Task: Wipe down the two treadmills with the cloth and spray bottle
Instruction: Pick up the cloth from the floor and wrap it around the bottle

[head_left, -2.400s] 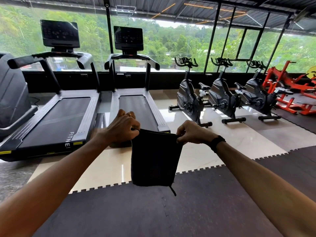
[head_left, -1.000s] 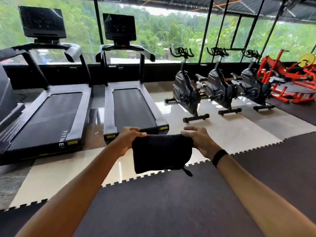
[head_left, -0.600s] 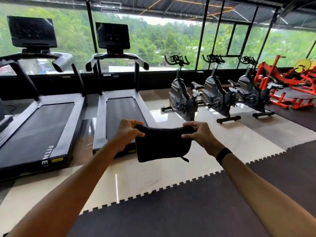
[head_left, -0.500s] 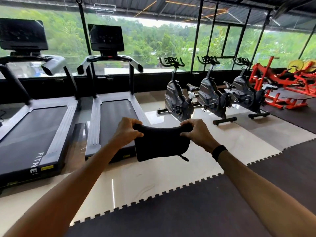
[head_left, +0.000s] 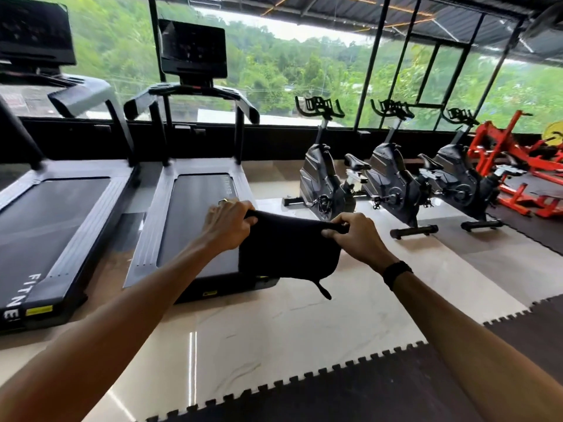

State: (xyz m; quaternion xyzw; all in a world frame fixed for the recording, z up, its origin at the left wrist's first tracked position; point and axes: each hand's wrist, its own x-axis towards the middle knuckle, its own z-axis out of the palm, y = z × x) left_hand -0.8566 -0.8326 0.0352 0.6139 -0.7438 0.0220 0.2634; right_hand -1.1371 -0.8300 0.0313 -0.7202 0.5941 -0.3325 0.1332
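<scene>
Black cloth (head_left: 288,249) held up in mid-air, folded, between both hands, in front of the right treadmill (head_left: 195,208). Left hand (head_left: 227,225) grips its left top corner, right hand (head_left: 356,237) pinches the right top corner. Left treadmill (head_left: 54,226) just beside. Three exercise bikes (head_left: 396,181) to the right, all on pale tile floor (head_left: 274,336).

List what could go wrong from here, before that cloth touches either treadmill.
1. No spray bottle is in view, and both the left hand and right hand grip the black cloth, so the wipe may start dry.
2. The polished floor between the mat and the right treadmill looks glossy; a slip seems possible.
3. The cloth's dangling tag might snag.
</scene>
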